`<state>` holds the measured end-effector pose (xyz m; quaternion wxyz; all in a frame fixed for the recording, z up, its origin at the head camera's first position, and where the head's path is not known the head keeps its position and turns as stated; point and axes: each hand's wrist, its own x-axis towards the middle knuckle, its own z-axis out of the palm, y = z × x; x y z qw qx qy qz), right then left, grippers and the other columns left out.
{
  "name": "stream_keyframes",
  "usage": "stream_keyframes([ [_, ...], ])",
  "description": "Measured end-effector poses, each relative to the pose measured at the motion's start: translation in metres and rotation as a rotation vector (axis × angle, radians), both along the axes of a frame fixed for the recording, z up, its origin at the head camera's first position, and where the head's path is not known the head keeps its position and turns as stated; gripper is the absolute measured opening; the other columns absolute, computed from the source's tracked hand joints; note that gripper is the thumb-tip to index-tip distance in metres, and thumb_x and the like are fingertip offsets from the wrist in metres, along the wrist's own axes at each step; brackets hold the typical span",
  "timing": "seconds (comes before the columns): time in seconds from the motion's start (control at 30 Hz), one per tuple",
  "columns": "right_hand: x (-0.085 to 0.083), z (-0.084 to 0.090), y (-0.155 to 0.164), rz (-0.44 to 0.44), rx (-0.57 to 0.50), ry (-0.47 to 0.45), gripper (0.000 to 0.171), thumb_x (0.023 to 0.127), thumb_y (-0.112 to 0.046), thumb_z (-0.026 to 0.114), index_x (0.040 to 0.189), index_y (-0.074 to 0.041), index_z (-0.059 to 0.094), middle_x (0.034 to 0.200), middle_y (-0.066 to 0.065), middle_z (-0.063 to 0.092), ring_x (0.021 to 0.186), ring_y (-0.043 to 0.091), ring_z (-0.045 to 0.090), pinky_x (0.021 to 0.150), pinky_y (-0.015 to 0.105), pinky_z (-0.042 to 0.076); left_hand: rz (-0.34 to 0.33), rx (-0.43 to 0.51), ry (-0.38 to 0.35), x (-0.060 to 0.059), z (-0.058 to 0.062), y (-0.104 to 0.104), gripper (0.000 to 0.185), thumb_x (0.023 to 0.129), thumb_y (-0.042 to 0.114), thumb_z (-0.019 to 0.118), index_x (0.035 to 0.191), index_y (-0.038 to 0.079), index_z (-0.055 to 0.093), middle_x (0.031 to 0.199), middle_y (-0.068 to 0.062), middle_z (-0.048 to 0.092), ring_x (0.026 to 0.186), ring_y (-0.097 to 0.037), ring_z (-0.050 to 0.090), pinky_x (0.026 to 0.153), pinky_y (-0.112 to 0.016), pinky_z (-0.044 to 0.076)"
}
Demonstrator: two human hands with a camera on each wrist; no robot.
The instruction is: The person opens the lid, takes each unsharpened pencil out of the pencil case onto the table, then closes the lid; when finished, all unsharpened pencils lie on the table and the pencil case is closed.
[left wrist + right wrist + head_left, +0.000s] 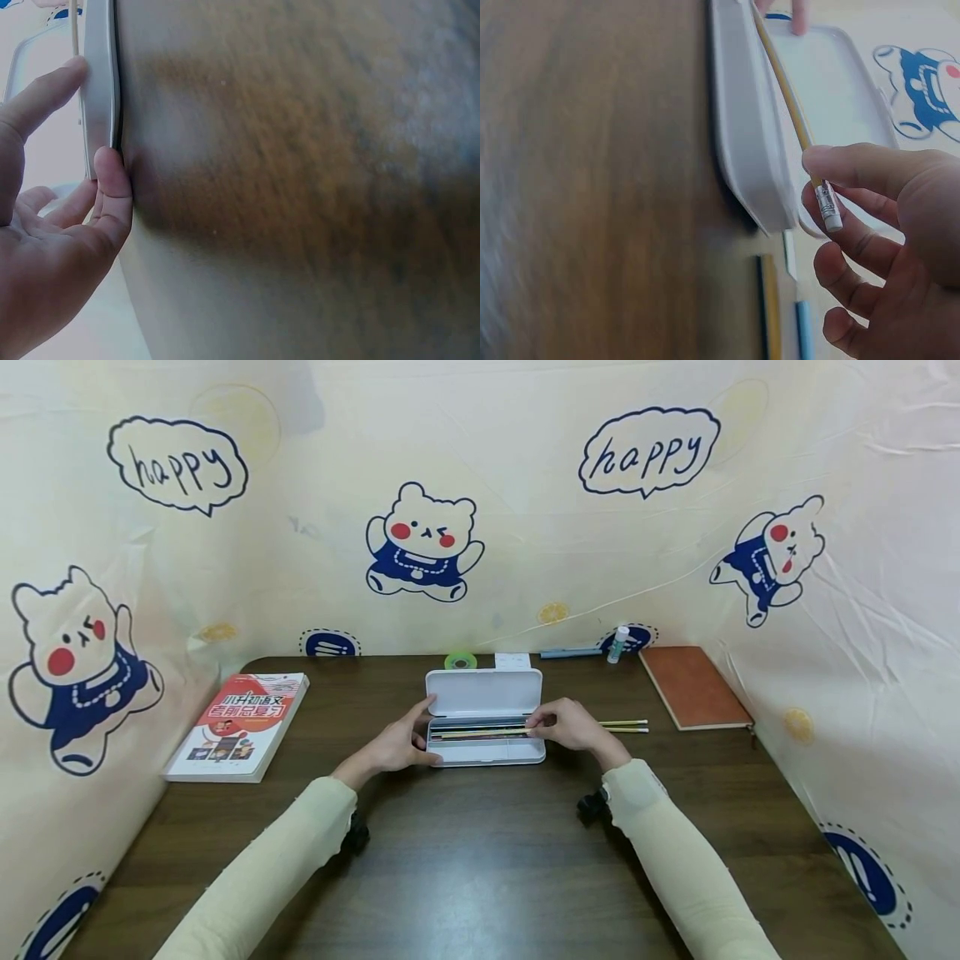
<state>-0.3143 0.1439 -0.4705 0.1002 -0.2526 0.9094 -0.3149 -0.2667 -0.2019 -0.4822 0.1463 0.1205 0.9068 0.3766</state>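
Observation:
A white pencil case [485, 752] lies open at the table's middle, its lid [484, 692] tipped back, with several pencils inside. My left hand [405, 743] holds the case's left end. In the left wrist view its thumb [112, 187] presses the case wall [97, 90] and its index finger [45, 94] touches the rim. My right hand [570, 724] pinches a yellow pencil [480, 732] at its eraser end [829, 206]. The pencil's shaft [791, 112] lies lengthwise over the case [742, 127].
Two loose pencils [622, 725] lie on the dark wooden table right of the case. A red-and-white book [240, 724] sits at the left and a brown notebook [693, 687] at the right. A green tape roll [461, 660], a blue pen [570, 652] and a glue stick [618, 644] line the back edge. Printed cloth walls surround the table.

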Motion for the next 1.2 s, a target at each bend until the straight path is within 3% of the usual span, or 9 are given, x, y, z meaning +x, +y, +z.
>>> stream_keyframes([
  [0.17, -0.001, 0.005, 0.016, -0.025, -0.016, -0.001, 0.008, 0.091, -0.020, 0.073, 0.097, -0.016, 0.078, 0.094, 0.000, 0.072, 0.079, 0.018, 0.053, 0.069, 0.030, 0.043, -0.002, 0.002, -0.002, -0.001, 0.000, 0.000, 0.113, 0.081, 0.024, 0.085, 0.162, 0.025, 0.006, 0.151, -0.018, 0.045, 0.091, -0.019, 0.061, 0.081, -0.031, 0.049],
  [0.5, -0.003, 0.008, 0.055, -0.043, -0.027, 0.036, 0.008, 0.092, -0.017, 0.071, 0.097, -0.015, 0.077, 0.087, 0.000, 0.072, 0.079, 0.021, 0.055, 0.071, 0.032, 0.044, -0.007, 0.010, 0.004, 0.001, 0.001, 0.000, 0.112, 0.081, 0.023, 0.084, 0.162, 0.024, 0.006, 0.150, -0.019, 0.046, 0.091, -0.019, 0.061, 0.081, -0.031, 0.049],
  [1.2, 0.003, 0.000, 0.150, -0.191, 0.041, 0.037, 0.010, 0.094, -0.020, 0.070, 0.101, -0.015, 0.076, 0.096, 0.003, 0.073, 0.089, 0.019, 0.058, 0.082, 0.036, 0.045, -0.006, 0.007, 0.005, 0.000, -0.001, -0.001, 0.112, 0.081, 0.026, 0.085, 0.162, 0.025, 0.007, 0.151, -0.018, 0.046, 0.092, -0.018, 0.061, 0.082, -0.032, 0.049],
])
